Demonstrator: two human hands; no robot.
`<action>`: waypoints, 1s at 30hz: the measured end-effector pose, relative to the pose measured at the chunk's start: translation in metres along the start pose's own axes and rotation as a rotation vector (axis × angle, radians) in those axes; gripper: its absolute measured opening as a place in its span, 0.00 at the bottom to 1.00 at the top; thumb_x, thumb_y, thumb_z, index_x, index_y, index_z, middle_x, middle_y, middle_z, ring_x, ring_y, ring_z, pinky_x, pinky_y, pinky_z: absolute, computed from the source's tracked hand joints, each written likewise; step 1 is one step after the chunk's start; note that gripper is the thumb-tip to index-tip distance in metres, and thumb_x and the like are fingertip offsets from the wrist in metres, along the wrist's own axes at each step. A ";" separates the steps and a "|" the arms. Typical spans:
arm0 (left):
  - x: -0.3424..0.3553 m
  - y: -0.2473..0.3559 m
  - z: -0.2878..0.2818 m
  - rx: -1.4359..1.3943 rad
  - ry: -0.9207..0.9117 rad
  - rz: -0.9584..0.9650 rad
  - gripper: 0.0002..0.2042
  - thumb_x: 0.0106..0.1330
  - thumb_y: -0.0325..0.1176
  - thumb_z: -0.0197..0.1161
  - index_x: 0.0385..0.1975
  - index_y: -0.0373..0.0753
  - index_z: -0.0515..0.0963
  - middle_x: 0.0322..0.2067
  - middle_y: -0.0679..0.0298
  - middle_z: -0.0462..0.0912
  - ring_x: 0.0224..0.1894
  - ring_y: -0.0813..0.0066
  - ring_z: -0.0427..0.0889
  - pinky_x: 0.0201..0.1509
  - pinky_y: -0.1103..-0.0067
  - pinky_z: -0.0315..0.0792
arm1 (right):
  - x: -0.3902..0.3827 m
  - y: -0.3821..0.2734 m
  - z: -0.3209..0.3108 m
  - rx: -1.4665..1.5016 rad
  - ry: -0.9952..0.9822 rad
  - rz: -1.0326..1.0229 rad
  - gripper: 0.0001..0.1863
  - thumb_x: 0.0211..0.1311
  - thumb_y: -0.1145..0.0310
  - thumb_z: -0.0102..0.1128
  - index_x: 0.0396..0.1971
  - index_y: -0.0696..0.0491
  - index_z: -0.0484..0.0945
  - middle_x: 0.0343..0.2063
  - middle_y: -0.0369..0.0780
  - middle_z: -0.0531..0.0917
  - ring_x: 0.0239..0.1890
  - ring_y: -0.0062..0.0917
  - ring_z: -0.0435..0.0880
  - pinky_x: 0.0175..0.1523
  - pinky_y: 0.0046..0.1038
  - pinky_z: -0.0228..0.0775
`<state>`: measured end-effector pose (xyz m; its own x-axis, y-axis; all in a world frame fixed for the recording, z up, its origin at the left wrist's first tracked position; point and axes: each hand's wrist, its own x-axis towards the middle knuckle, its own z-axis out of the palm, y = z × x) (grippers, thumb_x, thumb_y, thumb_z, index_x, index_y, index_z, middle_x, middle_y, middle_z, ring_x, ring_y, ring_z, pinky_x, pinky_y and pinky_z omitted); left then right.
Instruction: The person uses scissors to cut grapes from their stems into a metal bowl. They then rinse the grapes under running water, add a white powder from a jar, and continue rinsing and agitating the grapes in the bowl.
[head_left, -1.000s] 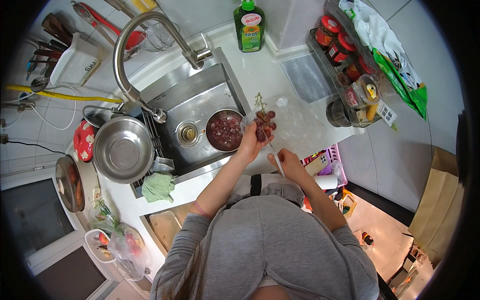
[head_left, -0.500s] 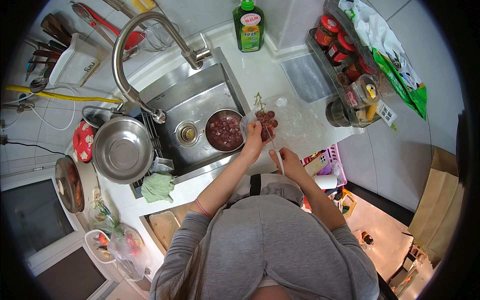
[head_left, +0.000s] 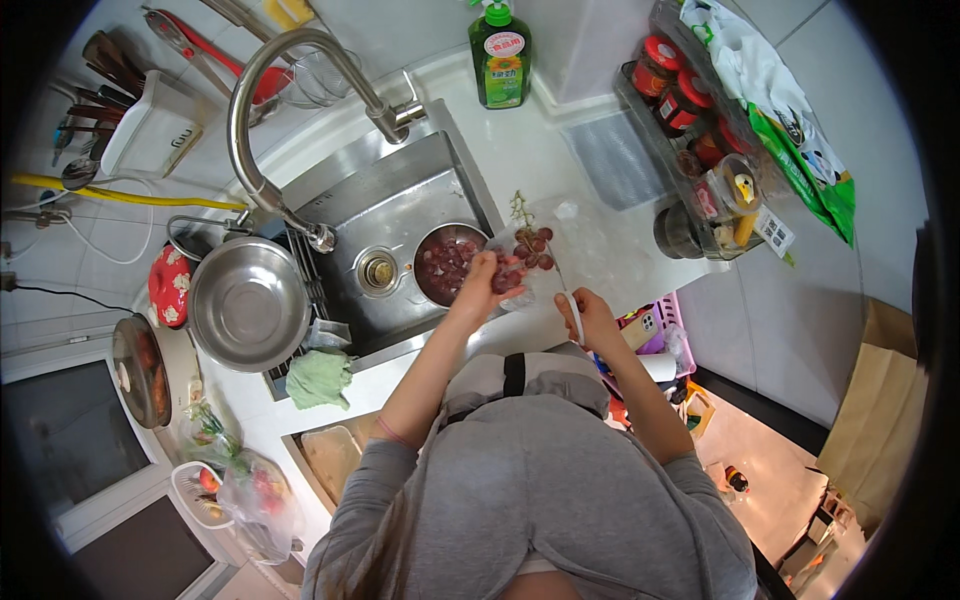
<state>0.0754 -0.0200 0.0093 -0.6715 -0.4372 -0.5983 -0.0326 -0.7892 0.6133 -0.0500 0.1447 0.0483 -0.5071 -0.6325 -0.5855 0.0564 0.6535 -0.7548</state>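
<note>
My left hand (head_left: 478, 290) is closed around a few loose red grapes (head_left: 507, 279), just right of the metal bowl. My right hand (head_left: 594, 320) grips white-handled scissors (head_left: 574, 312), their thin blades pointing up toward the fruit. Beyond the fingers, a small grape bunch (head_left: 533, 246) with a bare green stem lies on a clear plastic bag (head_left: 590, 255) on the counter. Inside the sink (head_left: 400, 190), the steel bowl (head_left: 420, 250) holds many dark red grapes; my left hand is beside its right rim.
A curved faucet (head_left: 240, 120) arches over the sink. At left sits an unfilled steel basin (head_left: 248, 345), with a green cloth (head_left: 318, 378) below it. A green soap bottle (head_left: 502, 60) stands at the back, and a rack of jars (head_left: 685, 105) at right.
My left hand has shifted left toward the bowl with grapes in it, parting from the bunch on the bag. My right hand has moved slightly right with the scissors.
</note>
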 end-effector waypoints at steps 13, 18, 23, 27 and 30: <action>0.050 -0.025 -0.148 -0.130 0.379 -0.119 0.07 0.67 0.34 0.51 0.41 0.41 0.66 0.30 0.65 0.74 0.35 0.73 0.76 0.44 0.69 0.77 | 0.008 0.004 0.003 -0.031 -0.028 -0.017 0.29 0.53 0.43 0.59 0.20 0.57 0.67 0.12 0.37 0.73 0.13 0.20 0.74 0.19 0.23 0.65; 0.062 -0.030 -0.142 0.022 0.500 -0.115 0.08 0.64 0.34 0.55 0.39 0.41 0.65 0.32 0.64 0.74 0.36 0.72 0.76 0.45 0.63 0.75 | 0.007 0.014 -0.002 -0.056 0.014 -0.009 0.29 0.53 0.43 0.59 0.19 0.57 0.68 0.12 0.38 0.73 0.13 0.21 0.74 0.20 0.23 0.65; 0.087 -0.047 -0.162 0.612 0.663 0.241 0.16 0.57 0.34 0.60 0.44 0.39 0.67 0.37 0.60 0.77 0.40 0.66 0.76 0.47 0.65 0.71 | 0.011 0.019 -0.003 -0.174 0.031 -0.045 0.29 0.53 0.42 0.59 0.20 0.58 0.69 0.12 0.38 0.74 0.13 0.22 0.74 0.20 0.23 0.65; 0.075 -0.016 -0.101 1.101 0.398 0.665 0.12 0.54 0.30 0.60 0.38 0.35 0.74 0.34 0.55 0.79 0.39 0.60 0.77 0.41 0.71 0.71 | 0.010 0.024 -0.006 -0.062 0.017 0.050 0.29 0.53 0.42 0.59 0.21 0.58 0.70 0.13 0.39 0.75 0.13 0.22 0.74 0.20 0.24 0.66; 0.046 0.000 -0.035 1.093 0.168 0.740 0.05 0.58 0.28 0.59 0.31 0.36 0.77 0.28 0.58 0.78 0.30 0.67 0.77 0.37 0.75 0.70 | 0.009 0.016 -0.007 -0.006 -0.049 0.073 0.29 0.52 0.42 0.60 0.21 0.58 0.70 0.14 0.39 0.75 0.12 0.21 0.73 0.19 0.23 0.66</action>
<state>0.0708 -0.0551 -0.0361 -0.6920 -0.7205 0.0458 -0.3290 0.3711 0.8683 -0.0593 0.1523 0.0330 -0.4588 -0.6025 -0.6531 0.0867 0.7011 -0.7078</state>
